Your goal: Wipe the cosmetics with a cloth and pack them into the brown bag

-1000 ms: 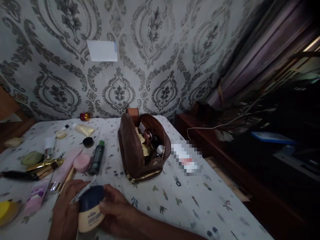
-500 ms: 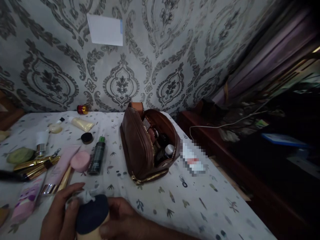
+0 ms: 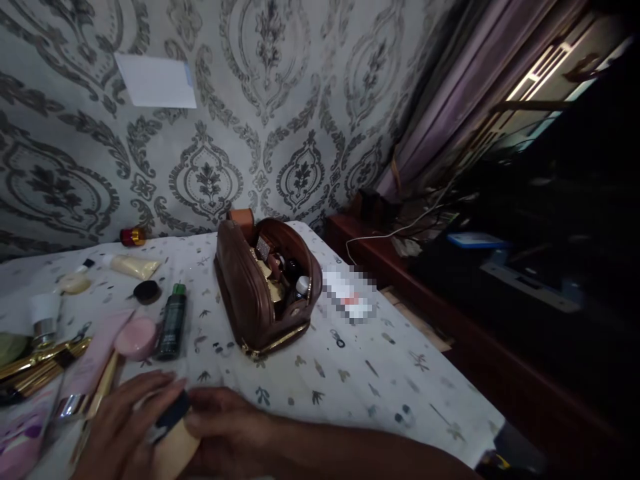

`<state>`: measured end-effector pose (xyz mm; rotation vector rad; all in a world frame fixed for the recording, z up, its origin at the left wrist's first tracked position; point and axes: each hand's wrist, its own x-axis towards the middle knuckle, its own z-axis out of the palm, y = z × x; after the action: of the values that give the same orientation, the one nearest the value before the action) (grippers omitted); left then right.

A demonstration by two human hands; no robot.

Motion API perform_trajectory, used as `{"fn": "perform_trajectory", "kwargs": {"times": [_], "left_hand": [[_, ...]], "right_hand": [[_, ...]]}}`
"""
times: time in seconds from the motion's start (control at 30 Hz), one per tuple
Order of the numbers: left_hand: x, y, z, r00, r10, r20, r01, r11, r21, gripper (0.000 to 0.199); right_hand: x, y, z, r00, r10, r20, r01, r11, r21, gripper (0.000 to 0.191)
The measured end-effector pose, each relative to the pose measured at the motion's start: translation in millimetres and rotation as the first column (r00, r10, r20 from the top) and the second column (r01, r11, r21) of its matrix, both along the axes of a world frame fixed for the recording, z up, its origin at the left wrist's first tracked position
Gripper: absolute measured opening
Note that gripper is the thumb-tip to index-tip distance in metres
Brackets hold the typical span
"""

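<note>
Head view: in front and left of an unzipped brown leather bag (image 3: 245, 293), the left hand (image 3: 125, 420) and right hand (image 3: 227, 423) clasped a cream-coloured jar with a dark lid (image 3: 176, 448). It seemed stiff, light, slightly slippery, best gripped around its sides.

— Held?
— Cream-coloured jar (image 3: 177, 448), one, dark lid (image 3: 173, 410); left hand (image 3: 125, 420) and right hand (image 3: 227, 420) around it.
— Beyond?
— Brown bag (image 3: 243, 293), one, open; green bottle (image 3: 173, 327) beside pink round container (image 3: 136, 338).

White printed cloth (image 3: 370, 400) across lower frame, open brown bag (image 3: 245, 293) at center, dark green bottle (image 3: 173, 327), pink round container (image 3: 136, 338), pale pink tube (image 3: 97, 353) all at lower left.
</note>
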<state>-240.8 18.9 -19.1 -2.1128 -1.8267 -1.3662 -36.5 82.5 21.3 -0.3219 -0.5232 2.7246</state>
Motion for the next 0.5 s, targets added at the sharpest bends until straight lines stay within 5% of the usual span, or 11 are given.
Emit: {"fn": "perform_trajectory", "kwargs": {"times": [0.1, 0.23, 0.37, 0.5], "left_hand": [[32, -8, 25.1, 0.982, -0.163, -0.091, 0.165, 0.986, 0.013, 0.037], [43, -13, 42.6, 0.98, -0.11, 0.163, 0.138, 0.975, -0.174, 0.032], [29, 0, 35.0, 0.877, -0.02, 0.48, 0.188, 0.934, -0.305, 0.05], [24, 12, 25.3, 0.756, 0.079, 0.649, 0.188, 0.925, -0.331, 0.068]], "right_hand": [[4, -3, 8.2, 1.0, 0.022, 0.006, -0.022, 0.998, 0.062, 0.052], [7, -7, 10.0, 0.994, 0.065, 0.09, -0.078, 0.984, 0.16, 0.052], [4, -6, 4.3, 0.984, 0.077, 0.161, -0.099, 0.985, 0.139, 0.061], [0, -5, 2.8, 0.997, 0.037, 0.069, -0.047, 0.989, 0.138, 0.068]]}}
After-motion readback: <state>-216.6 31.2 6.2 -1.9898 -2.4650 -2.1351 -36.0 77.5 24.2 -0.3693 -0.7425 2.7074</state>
